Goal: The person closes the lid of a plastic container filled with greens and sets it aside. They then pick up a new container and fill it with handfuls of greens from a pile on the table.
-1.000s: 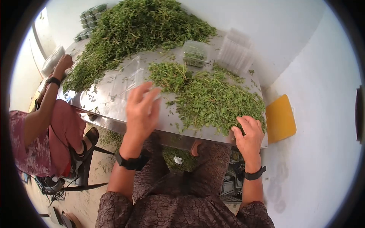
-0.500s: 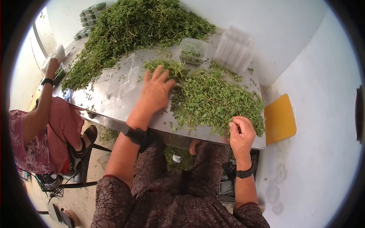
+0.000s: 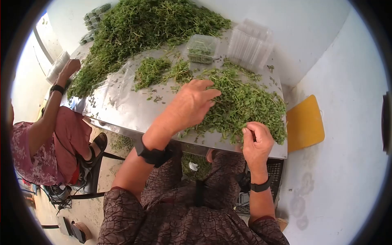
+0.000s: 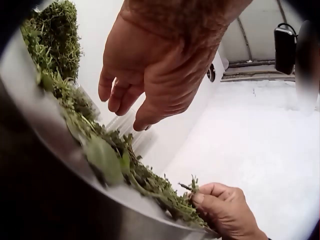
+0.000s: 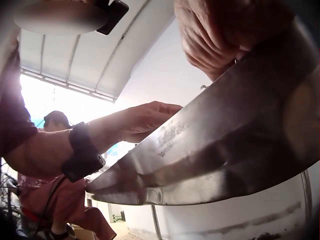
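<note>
Cut greens (image 3: 245,100) lie in a loose heap along the near right part of the metal table (image 3: 118,104). Over the heap's left side is my left hand (image 3: 190,104), fingers slightly bent and apart; in the left wrist view that hand (image 4: 155,65) has nothing between its fingers. At the heap's near edge my right hand (image 3: 258,143) pinches a small sprig (image 4: 194,185) between thumb and fingertips, seen in the left wrist view. The right wrist view shows my right hand (image 5: 210,40) at the table edge, its fingertips partly hidden.
A large pile of greens (image 3: 143,28) covers the back left. Behind the near heap stand a clear box (image 3: 201,49) with greens and stacked empty boxes (image 3: 250,45). Small clumps (image 3: 151,71) lie left of the heap. Another person (image 3: 49,139) sits at the left; a yellow board (image 3: 306,122) stands right.
My left hand has moved right, from the bare metal and the clump to over the heap. Clumps now lie farther left, apart from the heap. My right hand's thumb and fingers have closed together.
</note>
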{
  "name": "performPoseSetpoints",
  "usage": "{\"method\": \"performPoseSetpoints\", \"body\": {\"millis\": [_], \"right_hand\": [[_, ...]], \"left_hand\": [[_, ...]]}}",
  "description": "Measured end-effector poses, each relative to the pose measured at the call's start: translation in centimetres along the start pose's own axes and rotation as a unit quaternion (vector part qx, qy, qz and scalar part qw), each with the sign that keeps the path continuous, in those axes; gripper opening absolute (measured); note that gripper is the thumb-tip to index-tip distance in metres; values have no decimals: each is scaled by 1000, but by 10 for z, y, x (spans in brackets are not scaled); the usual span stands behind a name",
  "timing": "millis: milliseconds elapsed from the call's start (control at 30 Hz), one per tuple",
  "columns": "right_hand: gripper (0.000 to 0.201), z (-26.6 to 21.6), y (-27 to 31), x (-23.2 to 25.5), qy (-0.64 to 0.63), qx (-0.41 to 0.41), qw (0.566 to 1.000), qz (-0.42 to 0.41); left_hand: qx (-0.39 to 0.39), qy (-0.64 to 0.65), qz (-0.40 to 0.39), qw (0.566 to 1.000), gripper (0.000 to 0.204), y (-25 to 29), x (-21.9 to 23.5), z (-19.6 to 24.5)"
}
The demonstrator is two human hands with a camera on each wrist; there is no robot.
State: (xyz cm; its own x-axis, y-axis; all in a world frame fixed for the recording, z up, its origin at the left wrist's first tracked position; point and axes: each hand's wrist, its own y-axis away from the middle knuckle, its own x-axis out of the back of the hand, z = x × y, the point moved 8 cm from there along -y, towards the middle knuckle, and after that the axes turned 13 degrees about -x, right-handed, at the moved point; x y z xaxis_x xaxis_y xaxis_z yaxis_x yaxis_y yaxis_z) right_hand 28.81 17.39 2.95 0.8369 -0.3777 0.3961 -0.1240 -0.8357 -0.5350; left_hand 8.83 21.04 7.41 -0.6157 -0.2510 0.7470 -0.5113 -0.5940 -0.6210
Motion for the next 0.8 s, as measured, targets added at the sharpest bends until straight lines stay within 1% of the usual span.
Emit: {"method": "performPoseSetpoints", "body": {"millis": [33, 67, 133, 167, 233, 267, 333, 367, 433, 467, 533, 567, 633, 667, 733, 767, 800], "right_hand": [[12, 0, 0, 0, 2, 0, 1000, -3], [12, 0, 0, -1, 3, 1, 1000, -6], [12, 0, 0, -1, 2, 1, 1000, -9], [12, 1, -1, 0, 1, 1, 1000, -7], [12, 1, -1, 0, -3, -4, 1000, -10], [12, 1, -1, 0, -6, -10, 1000, -11], [12, -1, -1, 0, -6, -5, 1000, -16], [12, -2, -1, 0, -6, 1, 1000, -17], [12, 0, -1, 0, -17, -8, 1000, -21], [12, 1, -1, 0, -25, -15, 999, -21], [12, 1, -1, 0, -29, -15, 999, -23], [12, 1, -1, 0, -31, -14, 999, -23], [12, 0, -1, 0, -25, -14, 999, -25], [12, 0, -1, -1, -17, -16, 999, -26], [12, -1, 0, -1, -18, -13, 999, -27], [12, -1, 0, -1, -17, -11, 999, -27], [12, -2, -1, 0, -20, -8, 999, -27]], "left_hand": [[-14, -21, 8, 1000, 30, -2, -7, 2], [-12, -19, 8, 1000, 30, -4, -11, 4], [-26, -65, -26, 997, 21, -6, -19, 7], [-23, -65, -25, 997, 21, -6, -20, 6], [-26, -65, -9, 998, 11, -6, -19, 2], [-23, -65, -9, 998, 11, -5, -17, -1], [-22, -52, 33, 998, 8, -7, 0, 1], [-18, -53, 32, 998, 8, -7, 5, 4], [92, 37, 28, 995, 10, 1, 11, -6], [95, 36, 28, 994, 10, 4, 10, -5], [55, 40, 5, 998, 13, 8, 5, 5], [56, 39, 5, 998, 13, 10, 2, 8], [28, 19, -46, 998, 14, 10, -14, 21], [29, 17, -44, 998, 14, 10, -18, 23], [8, -33, -58, 998, 16, 10, -26, 28], [-5, -32, -38, 999, 12, 12, -29, 26], [-4, -36, -37, 999, 12, 12, -28, 26]]}}
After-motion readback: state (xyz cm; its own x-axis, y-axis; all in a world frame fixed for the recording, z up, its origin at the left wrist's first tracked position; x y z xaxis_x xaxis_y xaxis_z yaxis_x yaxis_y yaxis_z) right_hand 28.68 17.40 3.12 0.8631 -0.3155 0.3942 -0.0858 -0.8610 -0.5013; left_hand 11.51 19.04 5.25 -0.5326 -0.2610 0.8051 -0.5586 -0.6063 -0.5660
